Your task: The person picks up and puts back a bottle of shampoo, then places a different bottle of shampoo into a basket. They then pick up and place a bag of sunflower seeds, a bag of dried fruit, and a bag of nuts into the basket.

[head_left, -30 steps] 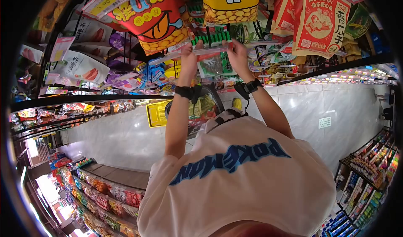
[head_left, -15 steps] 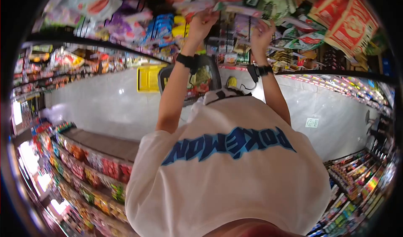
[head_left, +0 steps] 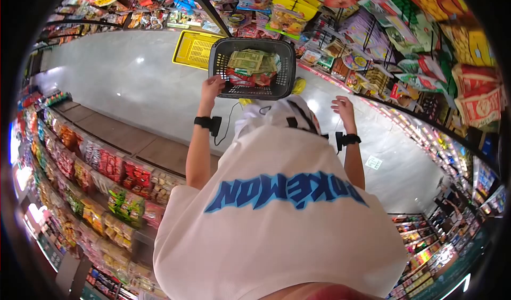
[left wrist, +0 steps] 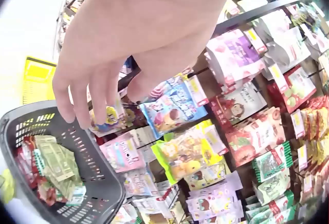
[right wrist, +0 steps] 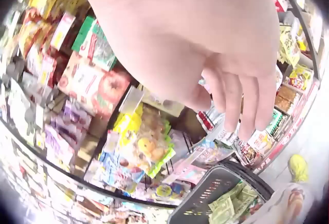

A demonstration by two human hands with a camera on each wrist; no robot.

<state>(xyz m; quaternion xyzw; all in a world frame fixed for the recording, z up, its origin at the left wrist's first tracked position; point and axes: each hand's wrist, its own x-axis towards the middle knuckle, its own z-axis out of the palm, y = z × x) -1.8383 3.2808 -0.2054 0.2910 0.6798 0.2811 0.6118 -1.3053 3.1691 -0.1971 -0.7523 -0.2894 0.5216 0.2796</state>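
Observation:
My left hand (head_left: 212, 90) is at the left side of the dark grey basket (head_left: 291, 68), its fingertips over or near the rim; whether they touch it is unclear. In the left wrist view the left hand (left wrist: 139, 44) has loosely bent fingers and holds nothing, with the basket (left wrist: 110, 183) below. My right hand (head_left: 344, 111) is held out to the right of the basket, fingers apart and empty. The right wrist view shows the right hand (right wrist: 205, 49) with fingers hanging loosely. Green packets (head_left: 247, 60) and red packets (head_left: 239, 78) lie in the basket.
A yellow basket (head_left: 194, 50) stands left of the grey one. Hanging snack bags, among them a yellow one (head_left: 290, 13), fill the shelves at the front and right. Another shelf with red bags (head_left: 110, 164) is at lower left. Yellow shoes (head_left: 299, 85) show beside the basket.
Both hands have come away from the shelf bags, down towards the body and apart, the left one to the basket. The view has swung left, bringing the basket fully into sight.

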